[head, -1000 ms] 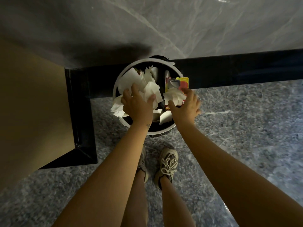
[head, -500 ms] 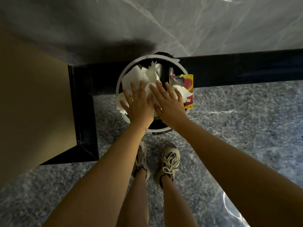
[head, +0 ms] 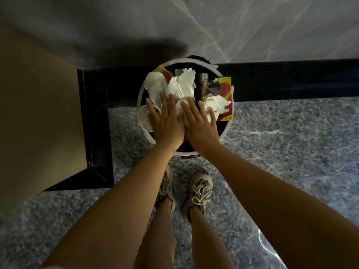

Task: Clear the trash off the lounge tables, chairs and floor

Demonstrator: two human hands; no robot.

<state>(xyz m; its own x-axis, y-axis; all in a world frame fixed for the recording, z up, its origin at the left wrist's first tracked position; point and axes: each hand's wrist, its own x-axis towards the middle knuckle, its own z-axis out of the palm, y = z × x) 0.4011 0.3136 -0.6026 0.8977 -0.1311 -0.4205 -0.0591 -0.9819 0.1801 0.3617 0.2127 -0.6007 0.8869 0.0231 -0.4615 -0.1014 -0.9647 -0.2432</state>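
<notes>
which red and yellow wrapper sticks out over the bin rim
The red and yellow wrapper nearest the right hand; its edge overhangs the bin rim. The other wrapper, back left, sits inside under crumpled white paper.

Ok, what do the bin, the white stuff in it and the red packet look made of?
Bin: probably plastic or painted metal, smooth matte white rim. White stuff: crumpled paper, soft creases and torn edges, matte. Red packet: glossy printed film or card; can't tell which.

Head camera, looking steeply down, close overhead
</notes>
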